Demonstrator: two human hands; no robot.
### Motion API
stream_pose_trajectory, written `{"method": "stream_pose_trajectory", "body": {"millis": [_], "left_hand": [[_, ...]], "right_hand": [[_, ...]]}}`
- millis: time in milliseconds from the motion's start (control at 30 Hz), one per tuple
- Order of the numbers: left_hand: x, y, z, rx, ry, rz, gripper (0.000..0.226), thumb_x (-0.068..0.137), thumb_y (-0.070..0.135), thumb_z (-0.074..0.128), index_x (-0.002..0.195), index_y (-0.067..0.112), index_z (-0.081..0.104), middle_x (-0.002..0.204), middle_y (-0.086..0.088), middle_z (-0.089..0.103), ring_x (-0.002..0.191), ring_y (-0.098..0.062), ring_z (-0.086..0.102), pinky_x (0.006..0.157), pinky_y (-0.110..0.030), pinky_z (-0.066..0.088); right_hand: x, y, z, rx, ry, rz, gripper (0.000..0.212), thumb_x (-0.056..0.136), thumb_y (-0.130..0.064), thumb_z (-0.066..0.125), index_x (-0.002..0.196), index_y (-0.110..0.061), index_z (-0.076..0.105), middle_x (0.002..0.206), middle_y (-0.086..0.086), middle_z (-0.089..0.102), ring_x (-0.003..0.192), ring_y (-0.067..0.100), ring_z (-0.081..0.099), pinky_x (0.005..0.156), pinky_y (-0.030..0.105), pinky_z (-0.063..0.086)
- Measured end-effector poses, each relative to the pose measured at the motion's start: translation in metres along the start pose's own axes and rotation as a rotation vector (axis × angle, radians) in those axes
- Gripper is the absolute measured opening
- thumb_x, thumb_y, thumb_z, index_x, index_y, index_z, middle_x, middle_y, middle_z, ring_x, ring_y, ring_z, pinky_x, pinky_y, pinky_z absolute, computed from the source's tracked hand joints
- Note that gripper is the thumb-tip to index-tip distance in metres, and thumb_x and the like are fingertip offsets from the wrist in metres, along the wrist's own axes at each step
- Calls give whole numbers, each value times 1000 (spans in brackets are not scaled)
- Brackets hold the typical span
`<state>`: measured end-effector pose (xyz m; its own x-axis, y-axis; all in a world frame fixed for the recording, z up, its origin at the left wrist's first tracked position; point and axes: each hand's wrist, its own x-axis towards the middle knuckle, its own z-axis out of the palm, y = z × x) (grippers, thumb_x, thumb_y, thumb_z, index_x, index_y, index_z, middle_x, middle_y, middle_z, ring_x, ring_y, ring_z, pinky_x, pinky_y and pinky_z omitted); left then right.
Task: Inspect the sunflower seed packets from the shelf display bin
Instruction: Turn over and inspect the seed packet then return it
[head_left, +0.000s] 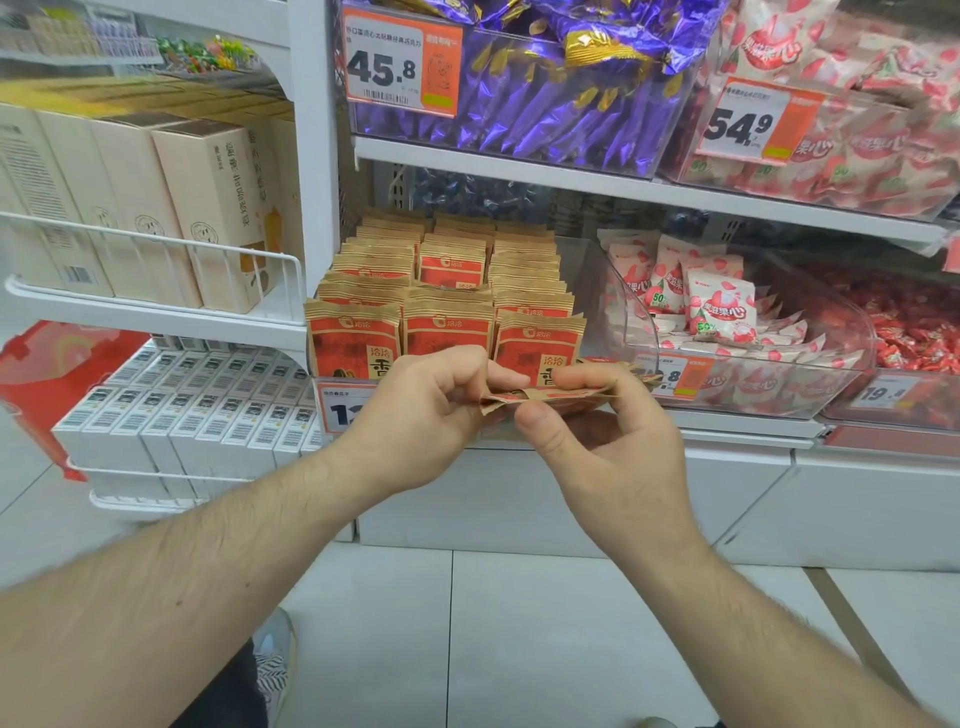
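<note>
A clear display bin (589, 291) on the middle shelf holds several rows of brown and red sunflower seed packets (449, 291), standing upright. In front of the bin, I hold one sunflower seed packet (550, 397) flat and edge-on between both hands. My left hand (421, 415) pinches its left end with curled fingers. My right hand (597, 431) pinches its right part, thumb beneath and fingers on top. The packet's face is hidden from me.
A bin of pink and white candy bags (722, 317) stands right of the seed bin, red candies (914, 332) farther right. Purple wrapped sweets (545, 93) fill the shelf above. Beige boxes (171, 208) and white boxes (208, 415) sit in wire racks at left. Tiled floor lies below.
</note>
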<state>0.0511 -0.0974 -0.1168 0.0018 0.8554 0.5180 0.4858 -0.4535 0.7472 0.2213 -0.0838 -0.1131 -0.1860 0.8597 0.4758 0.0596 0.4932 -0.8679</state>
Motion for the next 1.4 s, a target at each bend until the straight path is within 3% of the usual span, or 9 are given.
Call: {"method": "stream_pose_trajectory", "body": {"millis": [167, 333, 567, 733, 833, 933, 1100, 1300, 1400], "left_hand": [[0, -2, -1, 16, 14, 28, 47, 82, -17, 67, 63, 22, 47, 98, 22, 69, 94, 4, 67, 75, -8, 48], [-1, -5, -2, -7, 19, 35, 38, 83, -14, 67, 66, 15, 48, 95, 27, 70, 95, 0, 69, 77, -13, 51], [6, 5, -6, -33, 59, -84, 31, 83, 7, 74, 84, 33, 59, 90, 12, 72, 90, -8, 69, 81, -38, 59], [26, 10, -25, 285, 204, 69, 26, 80, 30, 79, 95, 34, 58, 92, 27, 57, 86, -2, 56, 76, -17, 46], [41, -3, -45, 587, 268, 47, 42, 77, 58, 62, 104, 26, 63, 106, 15, 59, 106, -14, 49, 91, -34, 39], [55, -8, -54, 881, 121, -82, 68, 68, 74, 47, 119, 31, 60, 129, 10, 56, 128, -19, 40, 108, -46, 25], [77, -14, -51, 1072, -226, -197, 87, 73, 79, 48, 147, 36, 30, 154, 7, 35, 149, -25, 13, 115, -65, -2], [84, -19, -50, 1007, -280, -276, 76, 79, 69, 55, 144, 34, 36, 145, 9, 46, 139, -21, 35, 115, -67, 5], [83, -22, -51, 987, -261, -243, 72, 80, 68, 56, 142, 35, 41, 142, 10, 49, 137, -20, 38, 117, -64, 8]], "right_hand": [[1, -1, 0, -37, -8, -24, 35, 64, -57, 75, 89, -34, 65, 93, 0, 71, 84, 18, 69, 74, 36, 57], [2, -2, -1, -43, -27, -23, 24, 68, -57, 72, 88, -46, 65, 89, -7, 71, 83, 17, 69, 74, 37, 57], [16, -11, -2, 105, 67, 228, 11, 95, -24, 60, 90, -19, 67, 75, 3, 75, 58, 22, 71, 58, 34, 60], [44, -27, -8, 342, 201, 439, 24, 101, -34, 49, 93, -15, 62, 63, 4, 70, 50, 18, 66, 53, 31, 59], [76, -41, -14, 631, 302, 466, 26, 101, -39, 49, 108, -17, 62, 68, -2, 72, 52, 13, 66, 54, 28, 58], [112, -56, -7, 746, 330, 419, 31, 100, -42, 50, 115, -17, 60, 80, 3, 71, 54, 13, 67, 58, 29, 58], [163, -61, 24, 590, 179, 330, 21, 102, -37, 50, 109, -18, 58, 105, 8, 67, 61, 18, 68, 73, 37, 62], [195, -34, 58, 293, -58, 456, 14, 102, -31, 51, 101, -20, 59, 106, 5, 65, 75, 23, 69, 74, 36, 60], [204, -19, 63, -74, -189, 451, 18, 94, -24, 66, 104, -9, 69, 89, 4, 67, 63, 15, 58, 61, 26, 49]]}}
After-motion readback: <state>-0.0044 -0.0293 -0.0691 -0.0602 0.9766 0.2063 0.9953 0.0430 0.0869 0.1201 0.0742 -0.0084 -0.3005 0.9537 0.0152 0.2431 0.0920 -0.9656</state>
